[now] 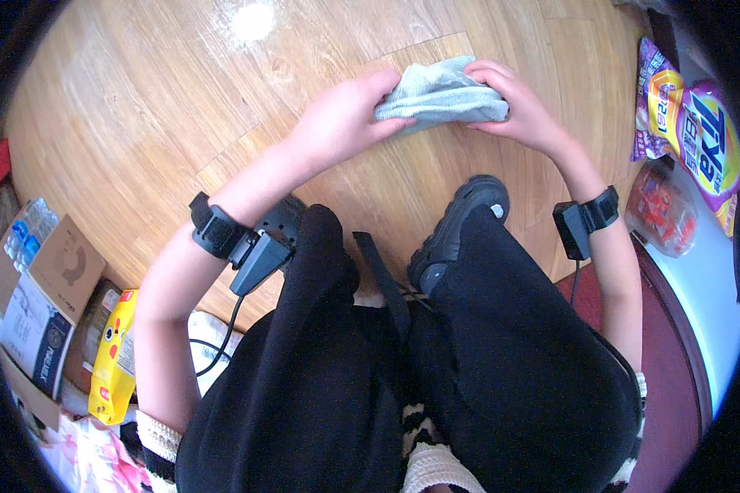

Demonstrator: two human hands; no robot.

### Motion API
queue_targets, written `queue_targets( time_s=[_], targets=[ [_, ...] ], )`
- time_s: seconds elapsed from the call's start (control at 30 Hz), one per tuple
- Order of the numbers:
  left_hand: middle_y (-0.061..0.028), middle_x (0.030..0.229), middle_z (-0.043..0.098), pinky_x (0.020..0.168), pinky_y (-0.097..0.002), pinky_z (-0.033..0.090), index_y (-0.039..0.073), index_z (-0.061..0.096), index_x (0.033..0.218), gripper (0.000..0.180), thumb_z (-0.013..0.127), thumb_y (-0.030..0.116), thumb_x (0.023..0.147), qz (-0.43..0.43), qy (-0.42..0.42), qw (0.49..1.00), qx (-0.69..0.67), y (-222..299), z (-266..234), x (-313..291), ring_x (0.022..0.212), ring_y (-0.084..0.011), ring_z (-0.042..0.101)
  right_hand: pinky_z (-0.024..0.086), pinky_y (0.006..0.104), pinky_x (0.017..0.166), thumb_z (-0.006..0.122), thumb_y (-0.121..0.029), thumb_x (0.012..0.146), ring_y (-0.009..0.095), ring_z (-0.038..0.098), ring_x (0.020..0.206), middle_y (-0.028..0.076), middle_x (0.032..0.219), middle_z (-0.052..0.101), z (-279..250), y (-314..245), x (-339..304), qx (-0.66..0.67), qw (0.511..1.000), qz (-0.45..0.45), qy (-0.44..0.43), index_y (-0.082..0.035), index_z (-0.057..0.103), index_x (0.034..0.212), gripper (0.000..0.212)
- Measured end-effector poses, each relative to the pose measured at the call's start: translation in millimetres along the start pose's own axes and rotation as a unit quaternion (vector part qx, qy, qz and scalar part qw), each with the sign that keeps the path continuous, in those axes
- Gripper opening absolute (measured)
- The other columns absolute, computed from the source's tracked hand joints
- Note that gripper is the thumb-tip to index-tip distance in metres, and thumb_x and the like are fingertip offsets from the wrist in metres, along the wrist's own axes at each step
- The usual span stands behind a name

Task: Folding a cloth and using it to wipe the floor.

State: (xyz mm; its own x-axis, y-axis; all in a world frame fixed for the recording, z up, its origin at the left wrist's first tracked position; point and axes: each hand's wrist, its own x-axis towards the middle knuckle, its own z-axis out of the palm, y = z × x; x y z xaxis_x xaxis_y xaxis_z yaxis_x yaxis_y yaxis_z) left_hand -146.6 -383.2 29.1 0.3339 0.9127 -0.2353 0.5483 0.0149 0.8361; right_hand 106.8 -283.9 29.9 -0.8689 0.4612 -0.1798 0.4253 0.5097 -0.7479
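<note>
A pale grey-green cloth point(440, 94), folded and loosely bunched, is stretched between my two hands above the wooden floor. My left hand point(345, 115) grips its left end, thumb and fingers closed about the edge. At the other end my right hand point(514, 105) pinches the cloth, with fingers over the top and the thumb below. Part of the cloth is hidden inside both hands.
My knees and black shoes point(460, 222) are below the cloth. To the left stand a cardboard box point(67, 267) of bottles and a yellow package point(113, 357). A purple-yellow bag point(699, 140) and a clear container of red items point(662, 209) are at right.
</note>
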Motion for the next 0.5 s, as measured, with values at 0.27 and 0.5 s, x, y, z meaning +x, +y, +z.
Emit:
queue_targets(
  time_s=[0.27, 0.5],
  targets=[
    [-0.0184, 0.115, 0.054, 0.087, -0.04, 0.046, -0.002, 0.05, 0.098, 0.031, 0.063, 0.016, 0.076, 0.108, -0.008, 0.99, 0.095, -0.6, 14.1, -26.3, 0.105, -0.0349, 0.053, 0.04, 0.0386, 0.095, 0.073, -0.007, 0.066, 0.029, 0.051, 0.112, 0.009, 0.118, 0.055, 4.1, 9.9, 1.3, -0.067, 0.992, -0.105, -0.015, -0.006, 0.054, 0.101, 0.04],
    [-0.0188, 0.128, 0.043, 0.094, -0.0387, 0.044, -0.003, 0.047, 0.095, 0.029, 0.061, 0.009, 0.072, 0.041, -0.01, 0.971, 0.234, 2.6, 24.2, -35.2, 0.119, -0.035, 0.043, 0.039, 0.0404, 0.099, 0.066, -0.006, 0.07, 0.03, 0.046, 0.12, 0.009, 0.127, 0.051, 8.0, -6.7, 3.1, -0.122, 0.988, -0.085, -0.049, -0.004, 0.054, 0.1, 0.033]
  ],
)
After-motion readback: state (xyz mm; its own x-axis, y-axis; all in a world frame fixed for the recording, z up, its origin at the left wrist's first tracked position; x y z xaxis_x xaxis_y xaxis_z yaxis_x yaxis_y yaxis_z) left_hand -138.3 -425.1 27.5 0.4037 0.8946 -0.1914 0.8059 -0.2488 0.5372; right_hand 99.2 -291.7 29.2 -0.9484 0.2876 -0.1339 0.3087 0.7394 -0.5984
